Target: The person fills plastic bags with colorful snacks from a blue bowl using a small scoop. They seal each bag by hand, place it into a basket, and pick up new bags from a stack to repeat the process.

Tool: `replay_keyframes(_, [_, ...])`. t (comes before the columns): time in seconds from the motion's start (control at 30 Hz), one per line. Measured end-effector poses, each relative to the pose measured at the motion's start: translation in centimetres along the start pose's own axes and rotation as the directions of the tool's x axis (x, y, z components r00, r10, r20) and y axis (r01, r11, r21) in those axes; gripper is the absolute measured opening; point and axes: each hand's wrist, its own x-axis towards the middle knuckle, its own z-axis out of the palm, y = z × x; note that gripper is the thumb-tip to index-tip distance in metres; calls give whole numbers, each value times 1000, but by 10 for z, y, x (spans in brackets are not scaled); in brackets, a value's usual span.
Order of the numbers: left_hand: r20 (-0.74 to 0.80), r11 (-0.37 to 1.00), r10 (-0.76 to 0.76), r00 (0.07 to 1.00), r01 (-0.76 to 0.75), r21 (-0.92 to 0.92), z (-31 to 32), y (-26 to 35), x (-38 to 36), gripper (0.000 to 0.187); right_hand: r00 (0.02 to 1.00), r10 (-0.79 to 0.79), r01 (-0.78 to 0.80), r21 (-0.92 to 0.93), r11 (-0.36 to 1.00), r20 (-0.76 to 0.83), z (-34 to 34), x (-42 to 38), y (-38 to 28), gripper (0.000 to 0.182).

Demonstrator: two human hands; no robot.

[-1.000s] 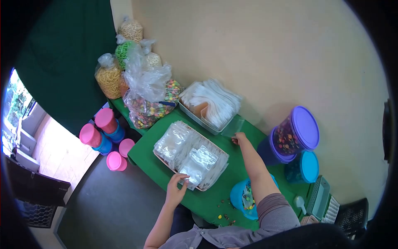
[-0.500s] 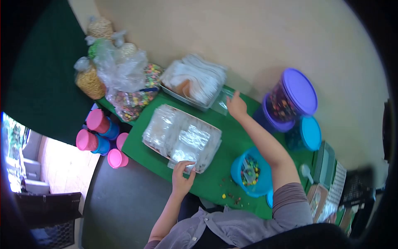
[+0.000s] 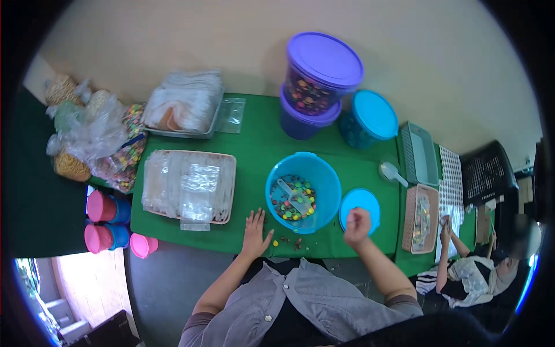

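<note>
My left hand (image 3: 254, 234) rests on the green cloth with its fingers spread, holding nothing. To its left, clear plastic bags (image 3: 186, 185) fill a shallow pink basket (image 3: 232, 191). My right hand (image 3: 358, 225) is closed above the round blue lid (image 3: 365, 199); what is inside the fingers, if anything, is hidden. Between my hands stands a blue tub (image 3: 325, 184) of colourful candies (image 3: 303, 189), with a clear scoop (image 3: 295, 196) lying in it. A few loose pieces (image 3: 298, 244) are on the cloth near the front edge.
At the back are a tray of white cloth-like sheets (image 3: 188, 98), a flat clear bag (image 3: 232, 115), stacked purple tubs (image 3: 315, 81) and a blue-lidded tub (image 3: 373, 115). Rightward lie a white spoon (image 3: 393, 172) and baskets (image 3: 410, 220). A co-worker (image 3: 474, 272) is at far right.
The view has swung right. My left hand has left the plastic bags and now lies on the cloth. My right hand has come from the flat bag at the back to above the blue lid, and closed.
</note>
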Motion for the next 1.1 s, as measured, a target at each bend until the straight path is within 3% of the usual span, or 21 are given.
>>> replay_keyframes(0.03, [7, 1000, 1, 1000, -1, 26, 4, 1, 4, 71, 983, 113, -95, -121, 988, 145, -4, -24, -1, 20])
replay_keyframes(0.1, [34, 998, 29, 999, -31, 58, 14, 0, 11, 70, 817, 390, -285, -290, 914, 425, 1, -57, 1, 31])
replay_keyframes(0.2, [43, 993, 47, 998, -52, 108, 23, 1, 15, 66, 829, 387, -245, -360, 900, 403, 25, -104, 20, 41])
replay_keyframes(0.27, [26, 999, 37, 999, -38, 28, 22, 0, 15, 61, 784, 446, -299, -366, 881, 433, 34, -121, 33, 49])
replay_keyframes(0.33, [59, 998, 60, 996, -59, -10, 22, -3, 11, 57, 844, 413, -143, -599, 788, 341, 44, -132, 37, 52])
replay_keyframes(0.47, [70, 991, 106, 992, -100, -88, 31, -5, -1, 45, 827, 408, -220, -445, 868, 386, 55, -141, 33, 53])
replay_keyframes(0.57, [126, 975, 118, 985, -91, -202, 35, 7, -11, 40, 755, 296, -269, -135, 954, 585, 60, -150, 27, 52])
replay_keyframes(0.7, [92, 951, 112, 989, -80, -298, 39, 12, -15, 39, 794, 199, -106, -192, 976, 574, 57, -148, 31, 51])
replay_keyframes(0.77, [-118, 971, 2, 993, -30, -237, 43, 11, -13, 39, 854, 437, -266, -487, 832, 280, 56, -143, 37, 54])
replay_keyframes(0.93, [-57, 978, 22, 998, -33, -205, 57, 19, -10, 39, 799, 433, -223, -464, 858, 417, 78, -150, 29, 54])
replay_keyframes(1.0, [49, 952, 41, 998, -24, -306, 65, 26, -11, 40, 716, 407, -240, -348, 906, 567, 94, -155, 16, 52])
replay_keyframes(1.1, [77, 919, -4, 997, 34, -392, 72, 38, -9, 39, 734, 381, -313, -218, 924, 562, 115, -150, 6, 48])
